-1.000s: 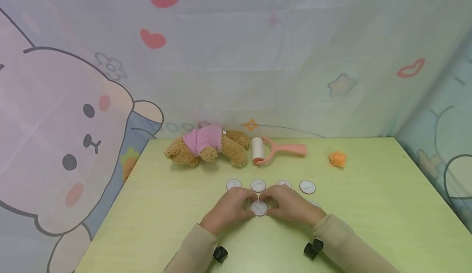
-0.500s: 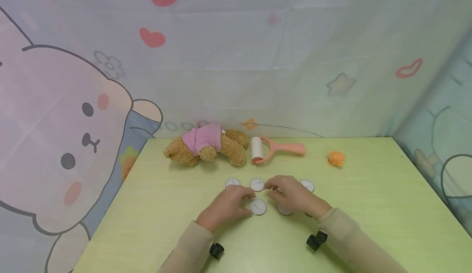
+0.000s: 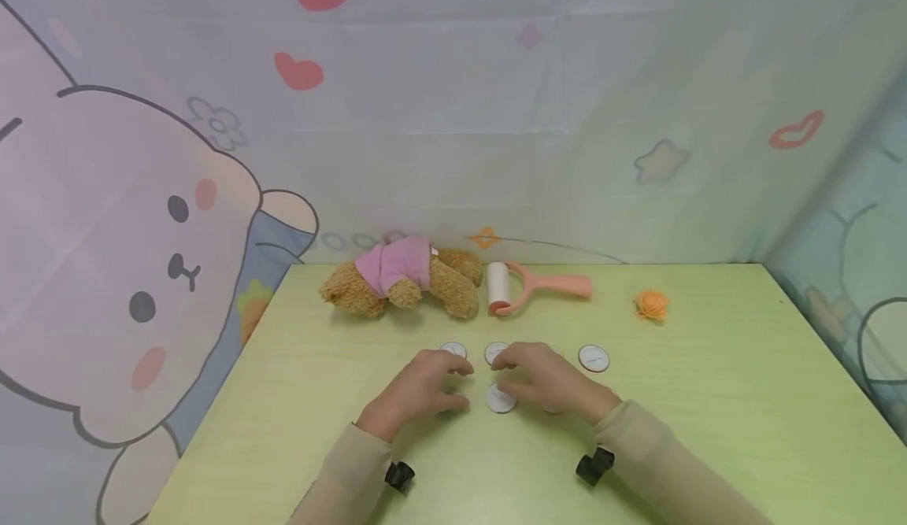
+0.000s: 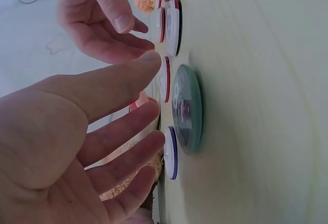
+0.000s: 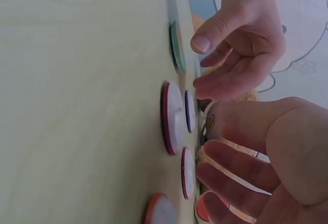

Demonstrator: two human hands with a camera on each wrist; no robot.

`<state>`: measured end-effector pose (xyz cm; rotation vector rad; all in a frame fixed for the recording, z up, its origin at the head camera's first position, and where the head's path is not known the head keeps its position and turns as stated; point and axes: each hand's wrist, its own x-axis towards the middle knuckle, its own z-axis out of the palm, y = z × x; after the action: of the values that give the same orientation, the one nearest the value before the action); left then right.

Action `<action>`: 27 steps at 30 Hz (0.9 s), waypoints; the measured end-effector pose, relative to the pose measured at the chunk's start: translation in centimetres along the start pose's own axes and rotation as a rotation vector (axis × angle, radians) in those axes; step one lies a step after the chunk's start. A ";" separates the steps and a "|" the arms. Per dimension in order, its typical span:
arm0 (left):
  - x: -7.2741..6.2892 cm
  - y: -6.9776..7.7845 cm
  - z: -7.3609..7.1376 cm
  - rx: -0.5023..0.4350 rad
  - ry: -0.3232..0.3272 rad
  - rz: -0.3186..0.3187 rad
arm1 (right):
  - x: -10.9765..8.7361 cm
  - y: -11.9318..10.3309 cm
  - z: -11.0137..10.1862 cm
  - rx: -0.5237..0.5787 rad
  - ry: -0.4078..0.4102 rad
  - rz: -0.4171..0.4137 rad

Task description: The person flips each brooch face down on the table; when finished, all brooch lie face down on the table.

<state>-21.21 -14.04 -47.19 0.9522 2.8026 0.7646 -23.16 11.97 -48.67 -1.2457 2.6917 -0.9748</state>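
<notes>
My left hand [image 3: 418, 391] hovers at the left of two rows of small round discs, its thumb and fingers spread with nothing held. Close to it, in the left wrist view, lies a flat green disc [image 4: 187, 108] with a glossy picture face. My right hand [image 3: 553, 379] reaches over the discs, fingers loosely bent and apart. Its thumb overlaps the edge of a white-faced disc [image 3: 501, 401] in the front row; contact cannot be told. Behind the hands are a blue-rimmed disc [image 4: 170, 153] and a red-rimmed disc [image 5: 188, 172]. The right hand partly hides several discs.
At the table's back lie a brown teddy bear [image 3: 393, 273] in a pink shirt and a pink-handled roller [image 3: 549, 285]. An orange flower-like ball [image 3: 652, 305] sits at the back right. Another white disc [image 3: 594, 358] lies right of my right hand. A printed cloth hangs behind.
Both hands were at the sides of the front white disc. My right hand drew off rightward, then came back left over it; my left hand moved away to the left.
</notes>
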 end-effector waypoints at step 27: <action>-2.8 -1.9 -0.7 -0.072 -0.036 -0.089 | 2.9 -3.3 3.5 -0.197 -0.130 -0.049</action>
<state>-20.13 -17.31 -47.73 0.8155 2.7451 0.8225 -21.92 6.47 -48.99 -1.3616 2.7197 -0.6199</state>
